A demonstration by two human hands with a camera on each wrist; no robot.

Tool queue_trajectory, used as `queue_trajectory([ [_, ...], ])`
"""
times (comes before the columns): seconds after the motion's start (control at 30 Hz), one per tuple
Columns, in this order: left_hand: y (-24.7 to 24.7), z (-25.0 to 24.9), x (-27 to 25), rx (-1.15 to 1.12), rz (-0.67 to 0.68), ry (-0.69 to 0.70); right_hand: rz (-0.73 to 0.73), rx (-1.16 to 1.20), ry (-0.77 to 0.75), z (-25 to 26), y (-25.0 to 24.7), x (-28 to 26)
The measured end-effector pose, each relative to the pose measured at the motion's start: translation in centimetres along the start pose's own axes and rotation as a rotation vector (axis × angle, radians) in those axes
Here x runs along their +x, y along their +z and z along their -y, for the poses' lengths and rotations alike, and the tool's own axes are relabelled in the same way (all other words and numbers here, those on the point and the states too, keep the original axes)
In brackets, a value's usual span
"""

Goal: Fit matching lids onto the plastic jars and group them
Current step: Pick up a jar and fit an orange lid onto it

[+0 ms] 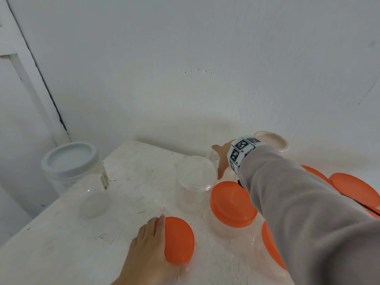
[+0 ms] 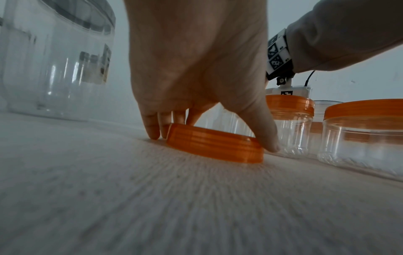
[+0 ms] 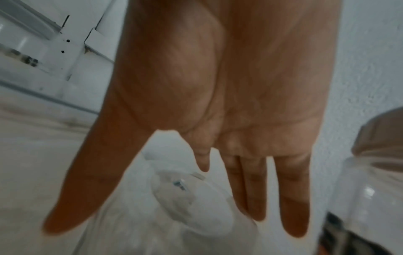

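My left hand (image 1: 159, 233) grips a loose orange lid (image 1: 180, 240) near the table's front. In the left wrist view the lid (image 2: 216, 148) is tilted, its left edge off the table, with fingers (image 2: 152, 129) on one side and the thumb on the other. My right hand (image 1: 223, 159) reaches to the back, held open with straight fingers (image 3: 292, 198) spread just above a clear lidless jar (image 3: 191, 203); contact cannot be told. Another clear lidless jar (image 1: 195, 173) stands left of that hand. A small jar with an orange lid (image 1: 232, 204) stands under my right forearm.
A large clear jar with a white lid (image 1: 70, 159) stands at the table's left edge. A pale pink lid (image 1: 272, 140) sits on a jar behind my right wrist. More orange-lidded jars (image 1: 353, 188) crowd the right side. The white wall is close behind the table.
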State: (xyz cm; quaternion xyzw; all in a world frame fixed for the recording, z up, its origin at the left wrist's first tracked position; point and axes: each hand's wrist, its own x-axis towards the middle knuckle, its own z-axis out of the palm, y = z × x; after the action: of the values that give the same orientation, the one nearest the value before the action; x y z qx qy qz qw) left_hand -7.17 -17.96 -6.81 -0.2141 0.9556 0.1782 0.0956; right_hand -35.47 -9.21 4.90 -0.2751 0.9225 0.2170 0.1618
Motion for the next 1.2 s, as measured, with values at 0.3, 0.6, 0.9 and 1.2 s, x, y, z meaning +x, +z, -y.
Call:
queue_trajectory([
  [0.3,0.2,0.1,0.0,-0.006,-0.021,0.015,-0.127,-0.024,-0.037,-0.3,-0.5,-3.0],
  [0.6,-0.4,-0.6,-0.3,-0.051,-0.034,0.003,-0.471,0.251,-0.072,-3.0,-1.0,-12.7],
  [0.9,-2.1,-1.7,-1.5,-0.153,-0.151,0.007,-0.548,0.896,-0.164,-4.2,5.2,-23.7],
  [1.2,-5.0,-2.6,-4.0,-0.558,-0.248,0.047,-0.267,1.379,-0.186,-1.7,14.4,-28.6],
])
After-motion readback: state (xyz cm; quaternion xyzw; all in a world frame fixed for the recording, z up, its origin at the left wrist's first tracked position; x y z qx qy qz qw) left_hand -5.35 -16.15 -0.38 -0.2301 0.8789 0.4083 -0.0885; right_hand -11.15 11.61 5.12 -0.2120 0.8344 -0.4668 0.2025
